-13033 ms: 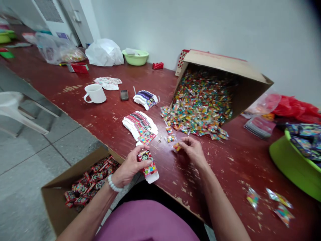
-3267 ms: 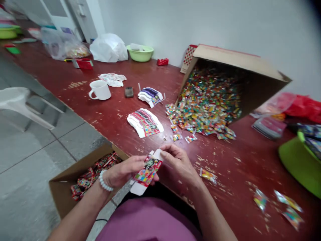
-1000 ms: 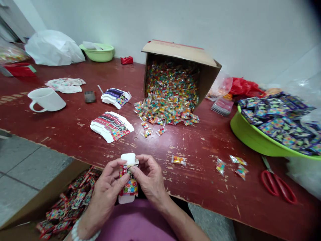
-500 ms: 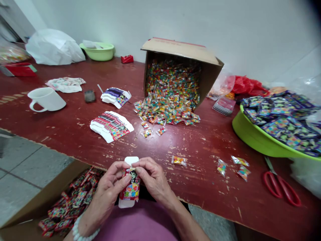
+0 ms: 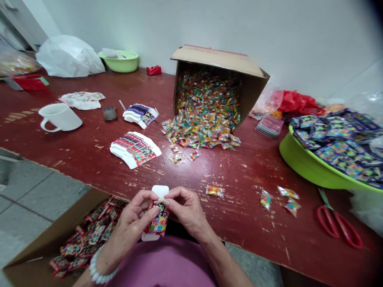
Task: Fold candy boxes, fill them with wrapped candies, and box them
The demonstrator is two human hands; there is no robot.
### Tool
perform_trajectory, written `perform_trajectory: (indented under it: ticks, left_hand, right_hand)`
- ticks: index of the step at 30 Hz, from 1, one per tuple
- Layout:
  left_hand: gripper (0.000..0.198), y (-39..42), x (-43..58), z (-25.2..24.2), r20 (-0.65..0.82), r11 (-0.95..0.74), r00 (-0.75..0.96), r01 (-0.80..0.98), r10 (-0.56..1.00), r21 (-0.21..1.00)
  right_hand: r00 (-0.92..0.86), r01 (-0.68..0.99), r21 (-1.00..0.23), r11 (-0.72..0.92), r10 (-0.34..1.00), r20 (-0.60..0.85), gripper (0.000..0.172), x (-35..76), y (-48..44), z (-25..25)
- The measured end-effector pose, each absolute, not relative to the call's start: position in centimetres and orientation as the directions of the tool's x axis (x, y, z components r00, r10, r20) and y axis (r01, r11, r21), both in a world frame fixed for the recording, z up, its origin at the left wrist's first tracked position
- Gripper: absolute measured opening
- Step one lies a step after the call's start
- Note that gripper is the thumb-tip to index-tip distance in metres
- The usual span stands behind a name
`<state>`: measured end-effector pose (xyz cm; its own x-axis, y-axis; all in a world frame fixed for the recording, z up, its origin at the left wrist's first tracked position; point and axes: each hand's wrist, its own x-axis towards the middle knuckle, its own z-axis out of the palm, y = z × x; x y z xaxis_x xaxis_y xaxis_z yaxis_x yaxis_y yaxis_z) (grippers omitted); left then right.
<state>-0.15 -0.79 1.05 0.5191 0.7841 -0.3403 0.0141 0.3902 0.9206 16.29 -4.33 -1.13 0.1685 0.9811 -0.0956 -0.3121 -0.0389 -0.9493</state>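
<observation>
A small red printed candy box point(image 5: 160, 225) is held upright at the table's front edge, its white end flaps spread at top and bottom. My left hand point(image 5: 134, 217) grips it from the left, thumb across the printed front. My right hand point(image 5: 187, 213) has thumb and forefinger pinched at the box's upper edge, where a small pale bit shows between the fingertips of both hands. Beyond them lies a fanned stack of flat red cartons point(image 5: 136, 148), with a smaller purple stack point(image 5: 140, 115) behind it. A candy packet point(image 5: 214, 191) lies to the right of my hands.
A tipped cardboard box point(image 5: 254, 93) spills candy packets point(image 5: 206, 127) onto the red table point(image 5: 239, 167). Red-handled scissors point(image 5: 338, 223) and a green basin point(image 5: 311, 169) of purple packs stand right. A white mug point(image 5: 64, 117) is left. Below, a carton point(image 5: 32, 259) holds red packs.
The whole view has shifted slightly, so the things on the table appear a little further right. Both hands keep their hold on the candy box, with only slight finger movement.
</observation>
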Motion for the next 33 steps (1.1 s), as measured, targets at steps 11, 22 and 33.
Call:
perform_trajectory:
  ticks: [11,22,33]
  left_hand:
    - [0.026,-0.4,-0.5,0.7,-0.323,0.410,0.522,-0.056,0.789,0.910]
    - [0.024,-0.8,0.1,1.2,-0.292,0.361,0.526,-0.030,0.799,0.932]
    - [0.055,-1.0,0.4,1.6,-0.287,0.343,0.447,-0.048,0.847,0.938]
  right_hand:
    - [0.293,-0.149,-0.986,0.077,0.956,0.030,0.024,15.7,-4.6,-1.2]
    - [0.261,-0.375,-0.927,0.024,0.962,-0.081,0.032,15.9,-4.0,-1.0]
    - [0.139,-0.475,-0.879,-0.040,0.983,-0.120,0.021,16.2,-4.5,-0.7]
